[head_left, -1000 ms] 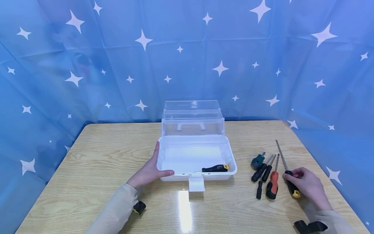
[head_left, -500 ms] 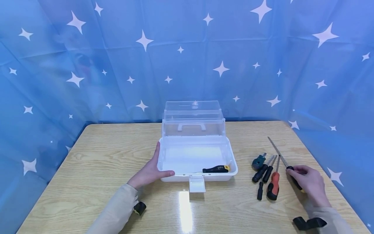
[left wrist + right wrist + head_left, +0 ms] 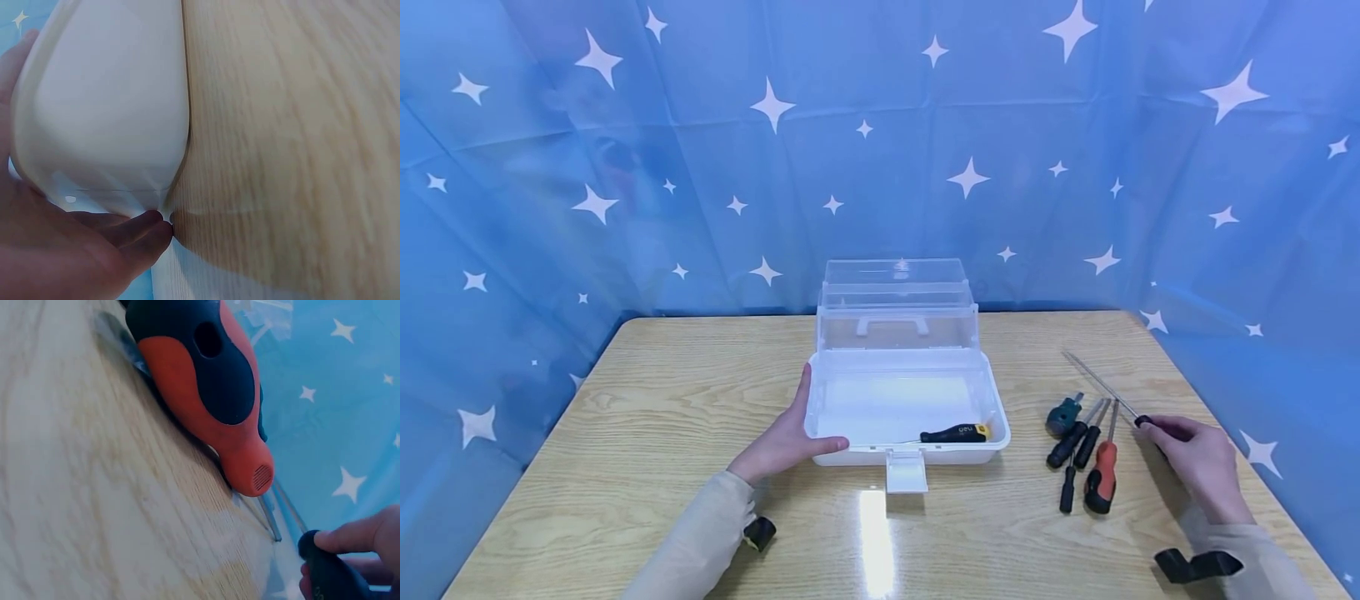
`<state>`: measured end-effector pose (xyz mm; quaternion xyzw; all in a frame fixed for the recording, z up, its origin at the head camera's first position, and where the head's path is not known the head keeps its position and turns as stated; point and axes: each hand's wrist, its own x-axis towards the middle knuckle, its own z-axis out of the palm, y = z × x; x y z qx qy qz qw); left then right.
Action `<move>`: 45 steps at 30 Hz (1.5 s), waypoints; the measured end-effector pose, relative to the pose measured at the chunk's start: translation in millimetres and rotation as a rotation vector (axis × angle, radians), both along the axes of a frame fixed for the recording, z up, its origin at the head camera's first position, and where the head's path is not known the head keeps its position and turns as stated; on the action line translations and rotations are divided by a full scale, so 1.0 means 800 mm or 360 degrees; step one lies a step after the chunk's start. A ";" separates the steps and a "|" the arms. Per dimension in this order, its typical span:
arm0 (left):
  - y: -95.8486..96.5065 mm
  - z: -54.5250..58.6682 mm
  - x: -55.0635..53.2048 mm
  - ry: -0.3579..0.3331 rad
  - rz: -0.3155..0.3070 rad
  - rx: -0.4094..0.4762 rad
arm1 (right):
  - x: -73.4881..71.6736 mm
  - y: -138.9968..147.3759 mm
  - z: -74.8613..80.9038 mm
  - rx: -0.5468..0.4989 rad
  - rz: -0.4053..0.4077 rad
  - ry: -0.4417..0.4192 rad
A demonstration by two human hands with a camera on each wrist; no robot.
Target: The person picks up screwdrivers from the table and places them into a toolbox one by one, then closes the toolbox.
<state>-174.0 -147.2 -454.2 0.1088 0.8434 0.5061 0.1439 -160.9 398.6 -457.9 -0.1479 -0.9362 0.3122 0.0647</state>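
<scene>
A white toolbox [image 3: 955, 457] with its clear lid [image 3: 895, 325] raised stands mid-table. One black and yellow screwdriver [image 3: 955, 433] lies inside along the front wall. My left hand [image 3: 784, 440] grips the box's left front corner, thumb over the front rim; in the left wrist view its fingers touch the white wall [image 3: 106, 94]. At the right, my right hand [image 3: 1201, 462] holds a long-shafted screwdriver [image 3: 334, 575] by its black handle, shaft pointing away and to the left. The palm hides most of that handle in the head view. Beside it lies a red and black screwdriver [image 3: 1102, 479].
Left of the red screwdriver lie a stubby green screwdriver [image 3: 1063, 415] and several small black-handled screwdrivers [image 3: 1066, 446] close together. The wooden table [image 3: 700, 375] ends at a blue star-patterned curtain [image 3: 880, 167]. The toolbox's front latch [image 3: 906, 472] hangs down.
My right hand has closed round the long screwdriver and turned it, its tip swinging left above the other screwdrivers. The left hand and toolbox have stayed in place.
</scene>
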 end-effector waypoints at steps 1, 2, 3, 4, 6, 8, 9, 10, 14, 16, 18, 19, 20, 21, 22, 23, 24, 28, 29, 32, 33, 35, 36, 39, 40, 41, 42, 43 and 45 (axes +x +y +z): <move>0.000 0.000 0.000 0.0000 0.0000 0.0001 | 0.000 0.000 0.000 -0.0005 0.0006 0.0007; 0.000 0.000 0.000 -0.0001 0.0001 0.0000 | 0.001 -0.001 -0.001 -0.0006 0.0014 0.0017; 0.000 0.001 0.000 -0.0002 0.0002 0.0001 | 0.001 -0.001 -0.001 -0.0015 0.0024 0.0027; 0.000 0.001 0.001 -0.0002 0.0003 -0.0004 | 0.002 -0.001 -0.001 -0.0019 0.0035 0.0041; 0.000 0.001 0.001 -0.0011 0.0007 -0.0009 | 0.002 -0.002 -0.001 -0.0029 0.0056 0.0076; 0.000 0.002 0.002 -0.0010 0.0013 -0.0015 | 0.003 -0.004 0.000 -0.0045 0.0075 0.0104; 0.001 0.002 0.002 -0.0010 0.0015 -0.0016 | 0.003 -0.004 0.000 -0.0057 0.0080 0.0116; 0.001 0.002 0.002 -0.0008 0.0019 -0.0020 | 0.003 -0.005 0.000 -0.0067 0.0084 0.0132; 0.001 0.002 0.002 -0.0008 0.0025 -0.0023 | 0.004 -0.009 0.002 -0.0124 0.0109 0.0187; 0.001 0.001 0.002 -0.0008 0.0028 -0.0026 | 0.005 -0.012 0.004 -0.0152 0.0127 0.0214; 0.001 0.001 0.002 -0.0009 0.0029 -0.0026 | 0.005 -0.016 0.006 -0.0176 0.0140 0.0230; 0.001 0.000 0.003 -0.0010 0.0030 -0.0026 | 0.006 -0.017 0.006 -0.0185 0.0139 0.0233; 0.001 0.000 0.003 -0.0010 0.0031 -0.0025 | 0.006 -0.019 0.007 -0.0192 0.0138 0.0234; 0.001 0.000 0.003 -0.0008 0.0032 -0.0024 | 0.006 -0.020 0.009 -0.0191 0.0139 0.0234; 0.001 0.000 0.003 -0.0008 0.0032 -0.0024 | 0.007 -0.022 0.010 -0.0194 0.0141 0.0234; 0.001 0.000 0.003 -0.0008 0.0031 -0.0022 | 0.007 -0.023 0.011 -0.0199 0.0148 0.0243; 0.001 0.000 0.003 -0.0008 0.0032 -0.0021 | 0.007 -0.024 0.012 -0.0203 0.0155 0.0250; 0.001 0.001 0.003 -0.0011 0.0029 -0.0020 | 0.009 -0.030 0.017 -0.0214 0.0197 0.0286; 0.001 0.000 0.003 -0.0012 0.0030 -0.0018 | 0.009 -0.031 0.018 -0.0212 0.0203 0.0295; 0.001 0.000 0.002 -0.0009 0.0030 -0.0015 | 0.010 -0.036 0.021 -0.0219 0.0210 0.0304; 0.001 0.000 0.002 -0.0008 0.0030 -0.0014 | 0.010 -0.038 0.022 -0.0226 0.0213 0.0306; 0.002 0.000 0.003 -0.0009 0.0032 -0.0017 | 0.011 -0.041 0.024 -0.0244 0.0220 0.0317; 0.002 0.000 0.003 -0.0007 0.0034 -0.0018 | 0.011 -0.042 0.025 -0.0253 0.0224 0.0324; 0.002 0.000 0.003 -0.0005 0.0034 -0.0021 | 0.011 -0.046 0.028 -0.0262 0.0234 0.0356; 0.002 0.000 0.003 -0.0002 0.0034 -0.0019 | 0.011 -0.047 0.029 -0.0256 0.0238 0.0370; 0.002 0.000 0.003 -0.0001 0.0034 -0.0020 | 0.011 -0.049 0.029 -0.0249 0.0244 0.0384; 0.001 0.000 0.003 0.0002 0.0032 -0.0019 | 0.011 -0.050 0.030 -0.0244 0.0251 0.0395; 0.001 0.001 0.003 0.0004 0.0031 -0.0017 | 0.011 -0.051 0.031 -0.0239 0.0260 0.0407; 0.001 0.001 0.003 0.0009 0.0029 -0.0014 | 0.011 -0.053 0.033 -0.0230 0.0278 0.0422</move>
